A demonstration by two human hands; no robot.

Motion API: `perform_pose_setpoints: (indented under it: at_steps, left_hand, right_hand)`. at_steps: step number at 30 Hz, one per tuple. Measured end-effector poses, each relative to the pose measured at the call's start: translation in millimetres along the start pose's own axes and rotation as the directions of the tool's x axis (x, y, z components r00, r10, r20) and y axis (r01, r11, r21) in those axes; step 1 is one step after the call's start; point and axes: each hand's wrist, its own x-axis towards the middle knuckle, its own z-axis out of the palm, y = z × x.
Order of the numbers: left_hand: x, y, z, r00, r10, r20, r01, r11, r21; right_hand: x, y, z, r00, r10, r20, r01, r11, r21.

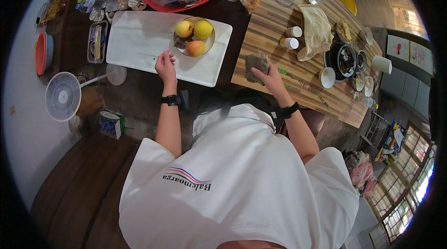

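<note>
My right hand grips a folded grey-brown cloth at the near left edge of the striped wooden tabletop. Over the near edge of a white rectangular board is my left hand, its fingers loosely curled and slightly apart, with nothing visible in them. Beyond it on the board stands a clear round bowl. It holds a yellow apple-like fruit, a greener one and a reddish one. A small dark item beside them is unclear.
A red basin with packages stands behind the board, bottles to its left. White jars, a beige cloth bag, a black pot and a white bowl occupy the wooden top. A white fan is at left.
</note>
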Motion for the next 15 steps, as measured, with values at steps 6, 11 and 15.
perform_pose_setpoints:
  at_steps: [6, 11, 15]
  left_hand:
    - [30.3, -47.7, -13.7, 0.902, -0.359, 0.240, 0.378, 0.925, -0.040]
    - [45.2, -46.0, 5.1, 0.863, -0.384, 0.327, 0.407, 0.914, -0.001]
    - [57.0, -49.0, 12.5, 0.853, -0.350, 0.387, 0.350, 0.934, 0.072]
  right_hand:
    - [-3.1, -17.6, 24.0, 1.000, 0.031, -0.007, -0.031, 0.999, 0.009]
    - [-9.1, -19.2, 33.8, 0.999, 0.015, -0.044, -0.014, 1.000, 0.012]
    - [-16.1, -21.3, 41.3, 0.998, 0.014, -0.057, -0.010, 0.998, 0.068]
